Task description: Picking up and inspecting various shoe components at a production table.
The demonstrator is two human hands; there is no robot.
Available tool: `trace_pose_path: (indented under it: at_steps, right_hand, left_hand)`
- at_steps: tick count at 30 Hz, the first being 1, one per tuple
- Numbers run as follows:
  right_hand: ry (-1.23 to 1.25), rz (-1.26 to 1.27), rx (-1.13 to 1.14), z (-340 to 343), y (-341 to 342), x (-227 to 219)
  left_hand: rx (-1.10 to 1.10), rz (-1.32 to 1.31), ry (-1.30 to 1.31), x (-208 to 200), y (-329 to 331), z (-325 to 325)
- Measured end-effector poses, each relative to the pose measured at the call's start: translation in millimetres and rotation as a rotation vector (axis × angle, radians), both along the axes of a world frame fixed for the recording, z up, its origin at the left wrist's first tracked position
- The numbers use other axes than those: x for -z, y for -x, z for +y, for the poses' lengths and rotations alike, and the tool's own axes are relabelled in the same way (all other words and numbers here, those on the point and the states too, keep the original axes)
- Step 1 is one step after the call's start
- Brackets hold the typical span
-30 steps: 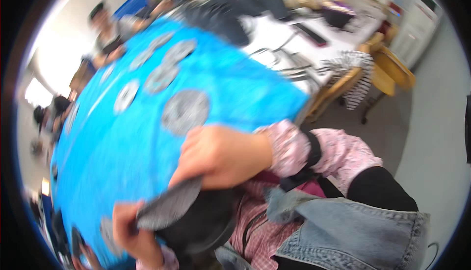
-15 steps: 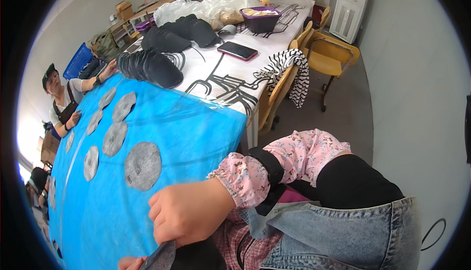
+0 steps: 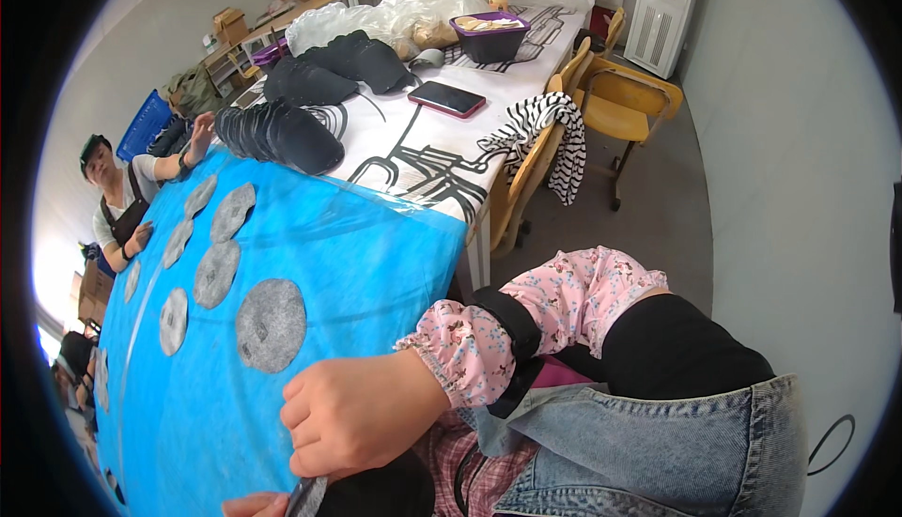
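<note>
My right hand (image 3: 362, 414), in a pink flowered sleeve cover, is closed with its fingers curled down round the upper end of a grey felt-like piece (image 3: 308, 498). Only part of my left hand (image 3: 256, 506) shows at the lower edge, its fingers pressed to the same piece. Most of that piece lies hidden under my hands and beyond the picture. Beside it is something black (image 3: 390, 487) that I cannot make out. Nearest to my hands on the blue sheet (image 3: 376, 282) lies a flat grey disc (image 3: 271, 324); several similar discs are spread farther off.
A stack of black rounded pieces (image 3: 282, 137) lies past the blue sheet, near a phone (image 3: 446, 99) and a dark tub (image 3: 490, 43). A co-worker (image 3: 127, 193) stands across the table at left. Yellow chairs (image 3: 625, 104) line the right side.
My right hand has shifted slightly down and left, and less of the grey piece shows. The co-worker's hand has lifted away from the black stack. The view has tilted a little.
</note>
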State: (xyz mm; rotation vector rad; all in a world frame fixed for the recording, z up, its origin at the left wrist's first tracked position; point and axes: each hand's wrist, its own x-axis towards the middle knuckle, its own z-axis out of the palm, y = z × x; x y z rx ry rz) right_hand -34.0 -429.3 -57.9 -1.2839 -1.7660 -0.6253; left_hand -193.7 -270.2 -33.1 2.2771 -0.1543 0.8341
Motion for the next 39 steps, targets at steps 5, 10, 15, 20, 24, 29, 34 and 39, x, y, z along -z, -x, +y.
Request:
trace_pose_path:
  at_steps: [5, 10, 15, 20, 24, 29, 34, 39]
  right_hand:
    - [0.029, -0.032, -0.042, 5, 7, 4]
    - [0.009, 0.029, -0.084, 0, 0, 6]
    - [-0.011, -0.014, 0.037, -2, 0, 9]
    - [-0.081, -0.123, -0.017, -8, 0, 14]
    - [-0.09, -0.08, -0.039, -9, -3, 14]
    - [0.002, 0.019, -0.017, -10, -5, 9]
    - [-0.082, 0.094, 0.021, -12, -12, 5]
    - [0.15, 0.306, 0.004, 2, -11, 4]
  left_hand:
    - [0.016, -0.052, -0.024, 0, 4, -2]
    - [0.147, -0.039, 0.11, 2, 11, 19]
    - [0.151, 0.0, 0.188, 6, 10, 18]
    - [0.273, 0.127, 0.181, 2, 9, 25]
    - [0.152, 0.166, 0.319, 16, 12, 34]
    - [0.047, 0.125, 0.219, 15, 8, 26]
    - [0.115, 0.431, 0.565, 43, 18, 92]
    - [-0.099, 0.333, 0.59, 42, -1, 56]
